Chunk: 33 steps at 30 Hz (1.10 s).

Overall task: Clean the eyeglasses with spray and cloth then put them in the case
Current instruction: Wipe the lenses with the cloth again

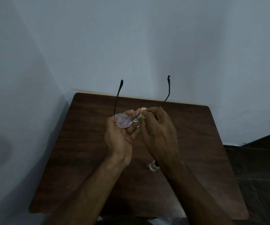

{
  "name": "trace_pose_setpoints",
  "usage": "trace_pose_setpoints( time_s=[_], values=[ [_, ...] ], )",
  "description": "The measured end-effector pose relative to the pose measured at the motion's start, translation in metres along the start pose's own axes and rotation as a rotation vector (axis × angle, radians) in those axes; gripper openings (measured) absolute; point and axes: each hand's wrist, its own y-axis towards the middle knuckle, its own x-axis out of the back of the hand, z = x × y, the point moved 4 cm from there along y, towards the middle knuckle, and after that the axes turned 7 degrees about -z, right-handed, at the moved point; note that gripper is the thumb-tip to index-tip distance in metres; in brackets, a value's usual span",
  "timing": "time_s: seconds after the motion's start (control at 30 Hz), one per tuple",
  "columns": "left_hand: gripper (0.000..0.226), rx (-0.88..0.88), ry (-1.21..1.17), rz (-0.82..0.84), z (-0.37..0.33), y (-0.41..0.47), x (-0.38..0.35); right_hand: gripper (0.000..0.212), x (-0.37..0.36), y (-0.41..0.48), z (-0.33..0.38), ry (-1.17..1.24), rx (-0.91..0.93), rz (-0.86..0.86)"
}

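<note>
Wiping glasses point(123, 122).
My left grip point(119, 137) clamps the frame, right grip point(159, 132) pinches cloth point(142, 113) on 1 lens; hard pressing could bend the bridge.

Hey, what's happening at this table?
A person is cleaning a pair of eyeglasses above a wooden table. The left hand holds the frame by one lens, temples pointing away, while the right hand pinches a yellow cloth over the other lens. A small clear bottle sits on the table, partly hidden by the right forearm. No case is in view.
</note>
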Motion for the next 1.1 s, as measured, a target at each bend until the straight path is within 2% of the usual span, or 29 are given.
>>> trace_pose_setpoints(
  time_s=[0.2,0.37,0.53,0.7,0.87,1.0,1.1],
  values=[
    [0.064,0.059,-0.095,0.022,0.002,0.001,0.003,0.028,-0.001,-0.006,0.002,0.062,0.013,0.050],
    [0.054,0.123,-0.079,0.069,0.009,-0.003,0.004,0.023,0.004,-0.004,-0.011,-0.024,-0.015,0.009],
    [0.054,0.088,-0.086,0.096,0.007,-0.004,-0.001,0.026,0.001,-0.008,-0.004,-0.026,0.028,0.054],
    [0.056,0.064,-0.057,0.108,0.009,-0.004,0.003,0.014,0.010,-0.002,-0.016,-0.078,0.007,-0.008],
    [0.054,0.080,-0.080,0.114,0.011,-0.001,0.005,0.030,0.006,-0.012,-0.004,-0.028,0.112,0.048],
    [0.052,0.066,-0.106,0.138,0.010,-0.002,0.006,0.026,0.008,-0.007,-0.014,-0.029,0.030,0.010],
    [0.052,0.081,-0.091,0.122,0.011,-0.001,0.006,0.030,0.000,-0.012,-0.007,-0.004,0.068,0.058]
  ],
)
